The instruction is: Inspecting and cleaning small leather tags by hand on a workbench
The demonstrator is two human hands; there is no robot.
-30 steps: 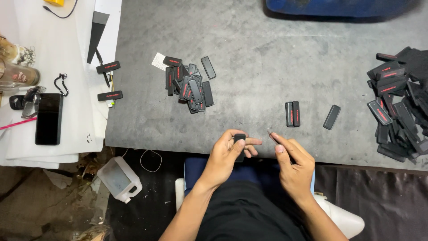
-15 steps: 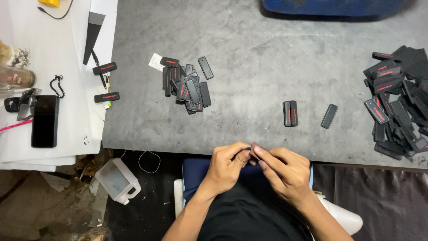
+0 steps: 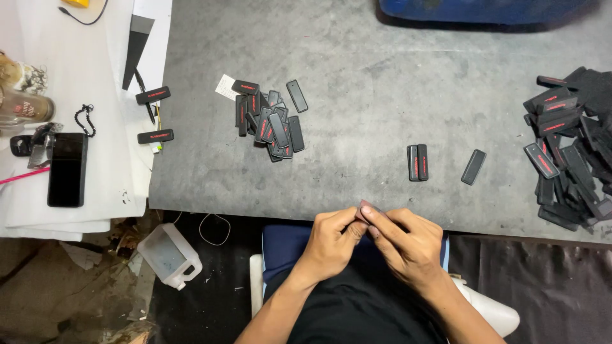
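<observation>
My left hand (image 3: pixel 331 237) and my right hand (image 3: pixel 408 241) meet at the near edge of the grey table (image 3: pixel 382 76), fingertips pinched together on a small black rubber tag (image 3: pixel 364 211) that is mostly hidden between them. Two black tags with red marks (image 3: pixel 417 162) lie side by side just beyond my hands. A single black tag (image 3: pixel 473 167) lies to their right. A small heap of black tags (image 3: pixel 271 118) sits at the middle left, and a big pile of tags (image 3: pixel 570 146) fills the right edge.
White sheets (image 3: pixel 83 95) at left carry a black phone (image 3: pixel 66 169), two loose tags (image 3: pixel 153 95), a pen and a glass jar (image 3: pixel 22 109). A blue bin (image 3: pixel 484 9) stands at the far edge. On the floor sits a plastic jug (image 3: pixel 169 255).
My hands, apart a second ago with the left holding a tag, have come together and now both pinch it at the table's edge.
</observation>
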